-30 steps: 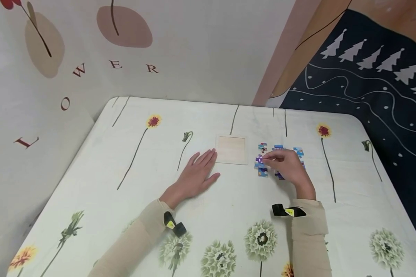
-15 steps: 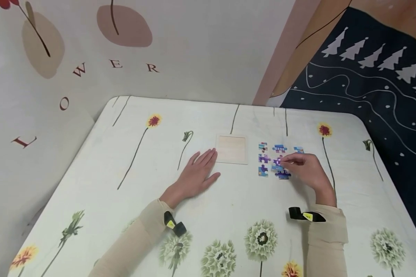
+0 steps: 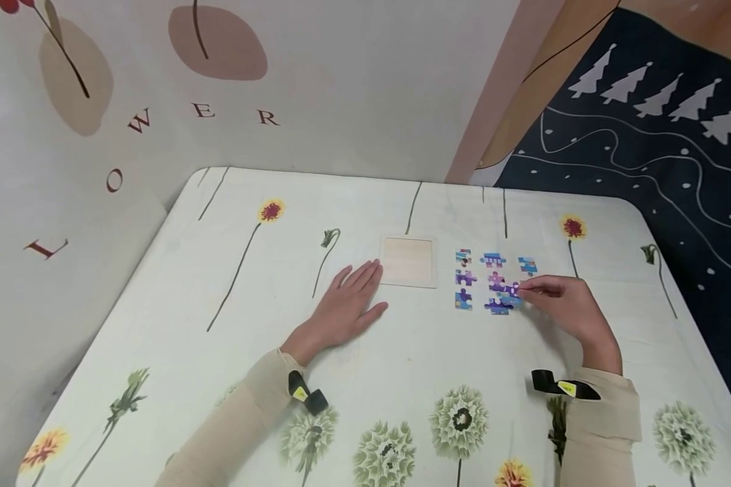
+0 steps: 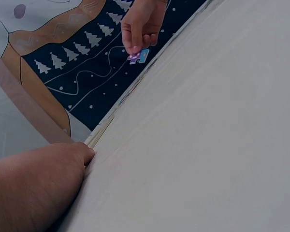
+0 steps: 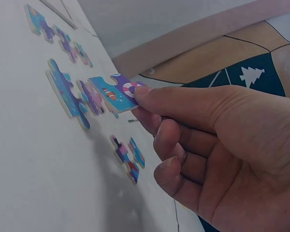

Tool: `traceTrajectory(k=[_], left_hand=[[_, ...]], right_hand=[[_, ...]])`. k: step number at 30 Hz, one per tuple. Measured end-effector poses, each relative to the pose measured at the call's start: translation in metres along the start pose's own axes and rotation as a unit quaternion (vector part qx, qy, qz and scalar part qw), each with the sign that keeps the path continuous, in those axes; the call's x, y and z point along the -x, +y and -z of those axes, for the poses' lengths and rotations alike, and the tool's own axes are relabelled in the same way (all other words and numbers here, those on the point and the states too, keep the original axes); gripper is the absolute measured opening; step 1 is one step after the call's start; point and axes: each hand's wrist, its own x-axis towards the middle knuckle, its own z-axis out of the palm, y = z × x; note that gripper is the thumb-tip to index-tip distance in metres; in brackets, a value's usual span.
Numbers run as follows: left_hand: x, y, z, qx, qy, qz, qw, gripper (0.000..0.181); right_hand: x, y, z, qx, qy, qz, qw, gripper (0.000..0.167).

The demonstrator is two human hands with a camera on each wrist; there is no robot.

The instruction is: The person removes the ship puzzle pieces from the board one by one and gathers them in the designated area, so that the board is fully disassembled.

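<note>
My right hand (image 3: 563, 306) pinches a jigsaw piece (image 5: 111, 94) between thumb and fingers, raised above the table. The piece is blue and purple, with an orange fish and a pink-white ring on it. Its other fingers curl loosely in the right wrist view. Below and left of this hand lie several more jigsaw pieces (image 3: 465, 278) in loose columns; the hand hides part of the right column in the head view. My left hand (image 3: 343, 311) lies flat on the table, fingertips at the left edge of a square wooden puzzle tray (image 3: 408, 262), whose inside is bare.
The table (image 3: 409, 379) wears a white cloth printed with flowers. Behind it stands a pale wall covering (image 3: 341, 88) with letters, and at the right a dark blue one (image 3: 633, 149) with white trees. A black camera is strapped to each wrist.
My right hand has moved right with the pinched jigsaw piece, from over the left column, past the middle one, towards the right column. The left hand has stayed still beside the tray.
</note>
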Motion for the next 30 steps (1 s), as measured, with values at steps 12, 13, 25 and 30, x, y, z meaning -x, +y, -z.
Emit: traceTrajectory(k=[12,13,25,30], left_hand=[[-0.001,0.000,0.000,-0.002,0.002,-0.002,1.0000,0.074],[-0.001,0.000,0.001,-0.002,0.002,-0.003,1.0000,0.073],[-0.001,-0.001,-0.001,-0.003,-0.001,0.002,1.0000,0.073],[-0.001,-0.001,-0.002,-0.002,-0.003,0.004,1.0000,0.074]], right_hand=[[0.012,0.016,0.018,0.015,0.003,-0.019,0.9997,0.031],[0.013,0.018,0.019,0.019,0.003,-0.021,0.9996,0.031],[0.018,0.034,0.029,0.041,-0.040,-0.042,0.9975,0.025],[0.017,0.036,0.026,0.048,-0.033,-0.041,0.9975,0.025]])
